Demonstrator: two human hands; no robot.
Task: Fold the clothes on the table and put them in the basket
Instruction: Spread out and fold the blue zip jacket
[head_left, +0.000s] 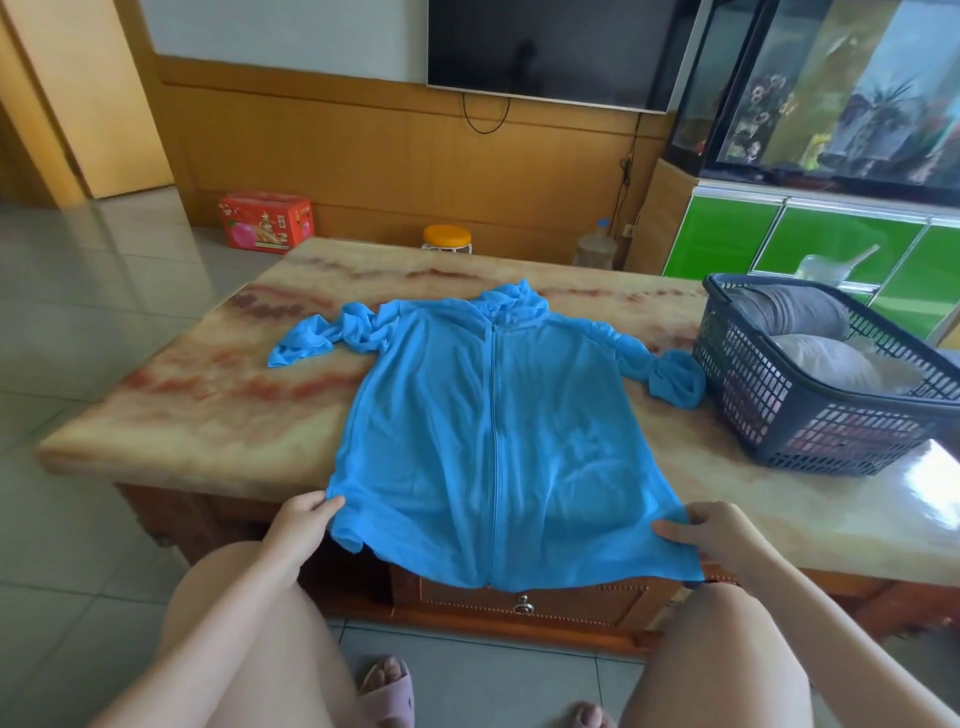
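Blue zip-up hooded jacket (498, 431) spread front-up on marble table (197, 410), hem hanging over near edge. Left hand (304, 519) pinches left hem corner, thumb on top. Right hand (711, 535) grips right hem corner, thumb over fabric. Both sleeves bunched. Dark plastic basket (810, 415) at right holds folded grey clothes (810, 332), right cuff touching it.

Left hand (304, 519): fingers curled, thumb on top, pinching the jacket (493, 415) hem at its left corner. Right hand (719, 535): thumb laid on the hem at the right corner, fingers curled beneath. Left forearm (270, 564) and right forearm (831, 618): bare, reaching forward, well apart.
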